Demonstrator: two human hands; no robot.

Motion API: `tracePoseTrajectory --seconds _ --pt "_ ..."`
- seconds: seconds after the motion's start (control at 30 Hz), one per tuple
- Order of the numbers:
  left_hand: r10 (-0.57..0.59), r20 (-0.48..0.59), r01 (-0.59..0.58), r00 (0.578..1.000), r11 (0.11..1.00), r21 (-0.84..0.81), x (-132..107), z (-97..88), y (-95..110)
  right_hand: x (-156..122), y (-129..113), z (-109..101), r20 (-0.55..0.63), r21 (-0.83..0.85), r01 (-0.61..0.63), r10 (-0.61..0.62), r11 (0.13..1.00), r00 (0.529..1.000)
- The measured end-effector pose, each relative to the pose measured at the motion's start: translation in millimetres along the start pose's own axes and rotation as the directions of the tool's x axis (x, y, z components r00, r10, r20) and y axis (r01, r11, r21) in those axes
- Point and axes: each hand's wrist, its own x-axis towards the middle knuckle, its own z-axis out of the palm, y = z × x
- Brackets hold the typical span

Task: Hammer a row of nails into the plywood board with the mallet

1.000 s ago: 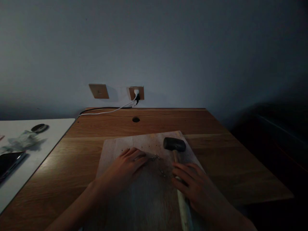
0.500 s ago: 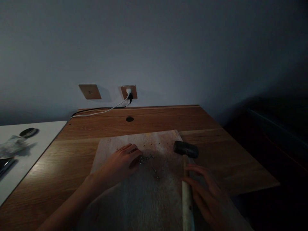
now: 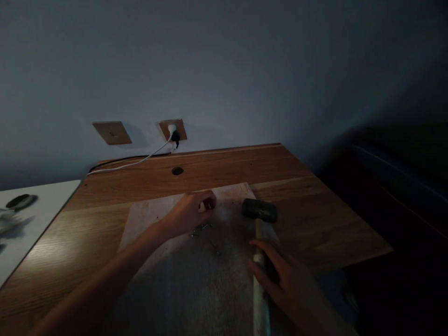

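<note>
A pale wooden board [image 3: 150, 214] lies on a brown wooden desk [image 3: 224, 168]. My left hand [image 3: 191, 212] hovers over the board's far part with its fingers pinched together; what they hold is too small to make out. Several small nails [image 3: 201, 228] lie loose on the board just below that hand. My right hand [image 3: 283, 275] is wrapped round the pale handle of a mallet [image 3: 259, 210], whose black head rests near the board's right edge.
A white table [image 3: 31, 219] with a dark round object and crumpled material stands at the left. Two wall plates and a white cable [image 3: 140, 161] sit behind the desk, and a cable hole [image 3: 177, 171] is in its top. The desk's right edge drops into darkness.
My left hand has lifted off the nails and moved toward the board's far edge, closing into a pinch. My right hand shifted the mallet right and then back left while closing on the handle.
</note>
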Motion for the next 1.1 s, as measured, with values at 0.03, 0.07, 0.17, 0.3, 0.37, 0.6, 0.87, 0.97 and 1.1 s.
tracePoseTrajectory --seconds 0.03,0.07,0.17,0.3,0.37,0.6,0.87,0.97,1.1 --pt "0.012 -0.015 -0.012 1.000 1.000 -0.002 11.9 5.4 0.3 1.6 -1.3 -0.2 0.007 0.026 -0.019 0.018 0.999 1.000" --pt "0.022 -0.028 -0.022 0.999 1.000 -0.002 23.0 10.8 0.3 2.7 -2.2 -0.6 0.012 0.047 -0.035 0.034 0.998 0.999" --pt "0.031 -0.028 -0.031 0.999 0.999 0.010 46.6 26.1 -1.9 3.8 -3.6 -2.2 0.014 0.093 -0.059 0.058 0.994 0.998" --pt "0.052 0.040 -0.053 0.998 0.998 0.033 55.1 38.4 -5.0 3.4 -3.9 -2.4 -0.006 0.112 -0.054 0.055 0.992 0.998" --pt "0.050 0.040 -0.052 0.998 0.997 0.054 54.3 40.0 -4.9 3.5 -3.7 -2.2 -0.006 0.117 -0.056 0.057 0.991 0.998" --pt "0.071 0.082 -0.078 0.994 0.992 0.096 52.2 33.9 -1.4 2.1 -3.2 -3.6 0.021 0.141 -0.077 0.075 0.987 0.997" --pt "0.114 0.082 -0.126 0.990 0.981 0.151 53.4 38.9 -4.6 3.7 -6.2 -4.8 0.068 0.168 -0.146 0.136 0.975 0.988" --pt "0.114 0.066 -0.121 0.991 0.986 0.115 54.0 42.4 -7.1 2.5 -6.7 -5.9 0.063 0.205 -0.204 0.195 0.957 0.979" --pt "0.116 0.035 -0.118 0.993 0.991 0.070 54.8 44.8 -11.4 -1.7 -4.3 -11.1 0.040 0.392 -0.320 0.331 0.863 0.943"
